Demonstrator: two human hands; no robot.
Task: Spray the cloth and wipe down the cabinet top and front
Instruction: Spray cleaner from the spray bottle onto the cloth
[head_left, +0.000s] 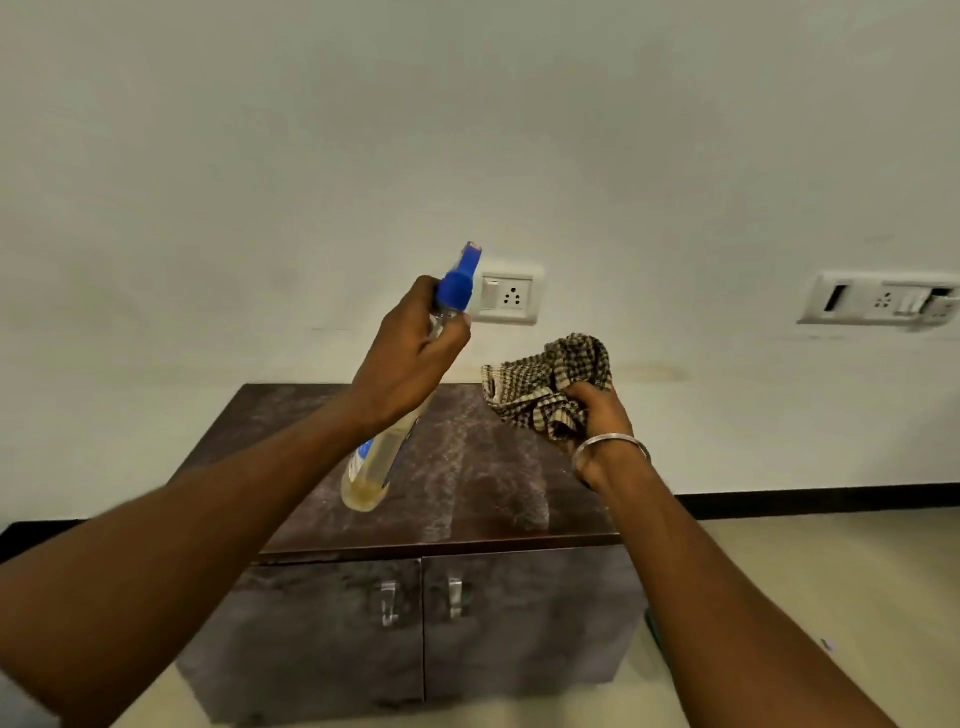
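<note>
My left hand (410, 353) grips the neck of a clear spray bottle (376, 462) with a blue trigger head, held tilted in the air above the cabinet. Yellowish liquid fills its lower part. My right hand (597, 415) holds a bunched brown checked cloth (545, 382) a little to the right of the bottle's nozzle, also in the air. A metal bangle sits on that wrist. Below both hands stands a low dark brown cabinet (467, 493) with a dusty, streaked top and two front doors with metal handles (421, 597).
The cabinet stands against a white wall with a socket plate (511, 296) just behind the bottle head and another switch plate (883, 301) at the right. A dark skirting strip (805, 501) runs along the pale floor.
</note>
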